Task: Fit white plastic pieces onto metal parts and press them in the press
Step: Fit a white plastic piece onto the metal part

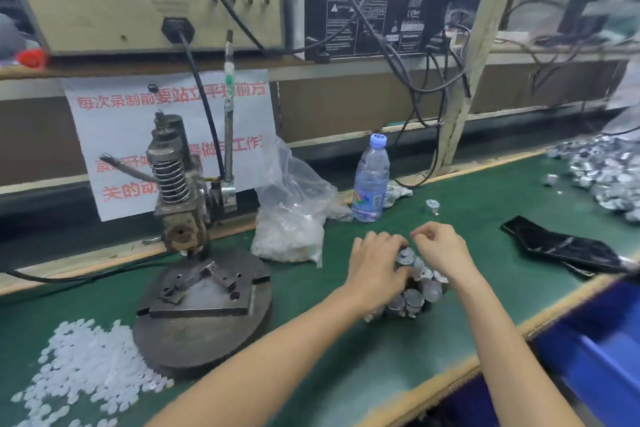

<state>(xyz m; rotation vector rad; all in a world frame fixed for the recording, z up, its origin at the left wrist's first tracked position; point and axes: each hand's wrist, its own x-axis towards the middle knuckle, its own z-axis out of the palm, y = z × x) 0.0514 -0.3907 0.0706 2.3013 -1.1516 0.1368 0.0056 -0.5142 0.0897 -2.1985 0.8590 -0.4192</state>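
A cluster of small round metal parts (417, 289) lies on the green mat in front of me. My left hand (375, 265) covers the cluster's left side, its fingers curled round the parts. My right hand (441, 248) hovers over the cluster's top right with its fingers curled and fingertips close together; what they pinch, if anything, is hidden. The hand press (180, 198) stands to the left on its round steel base (207, 347). Loose white plastic pieces (79, 371) are heaped at the lower left.
A clear bag of white pieces (287, 236) and a water bottle (370, 180) stand behind my hands. One metal part (433, 206) lies alone. A big pile of metal parts (606, 173) fills the far right, with a black pouch (561, 248) and a blue bin (606, 340) nearer.
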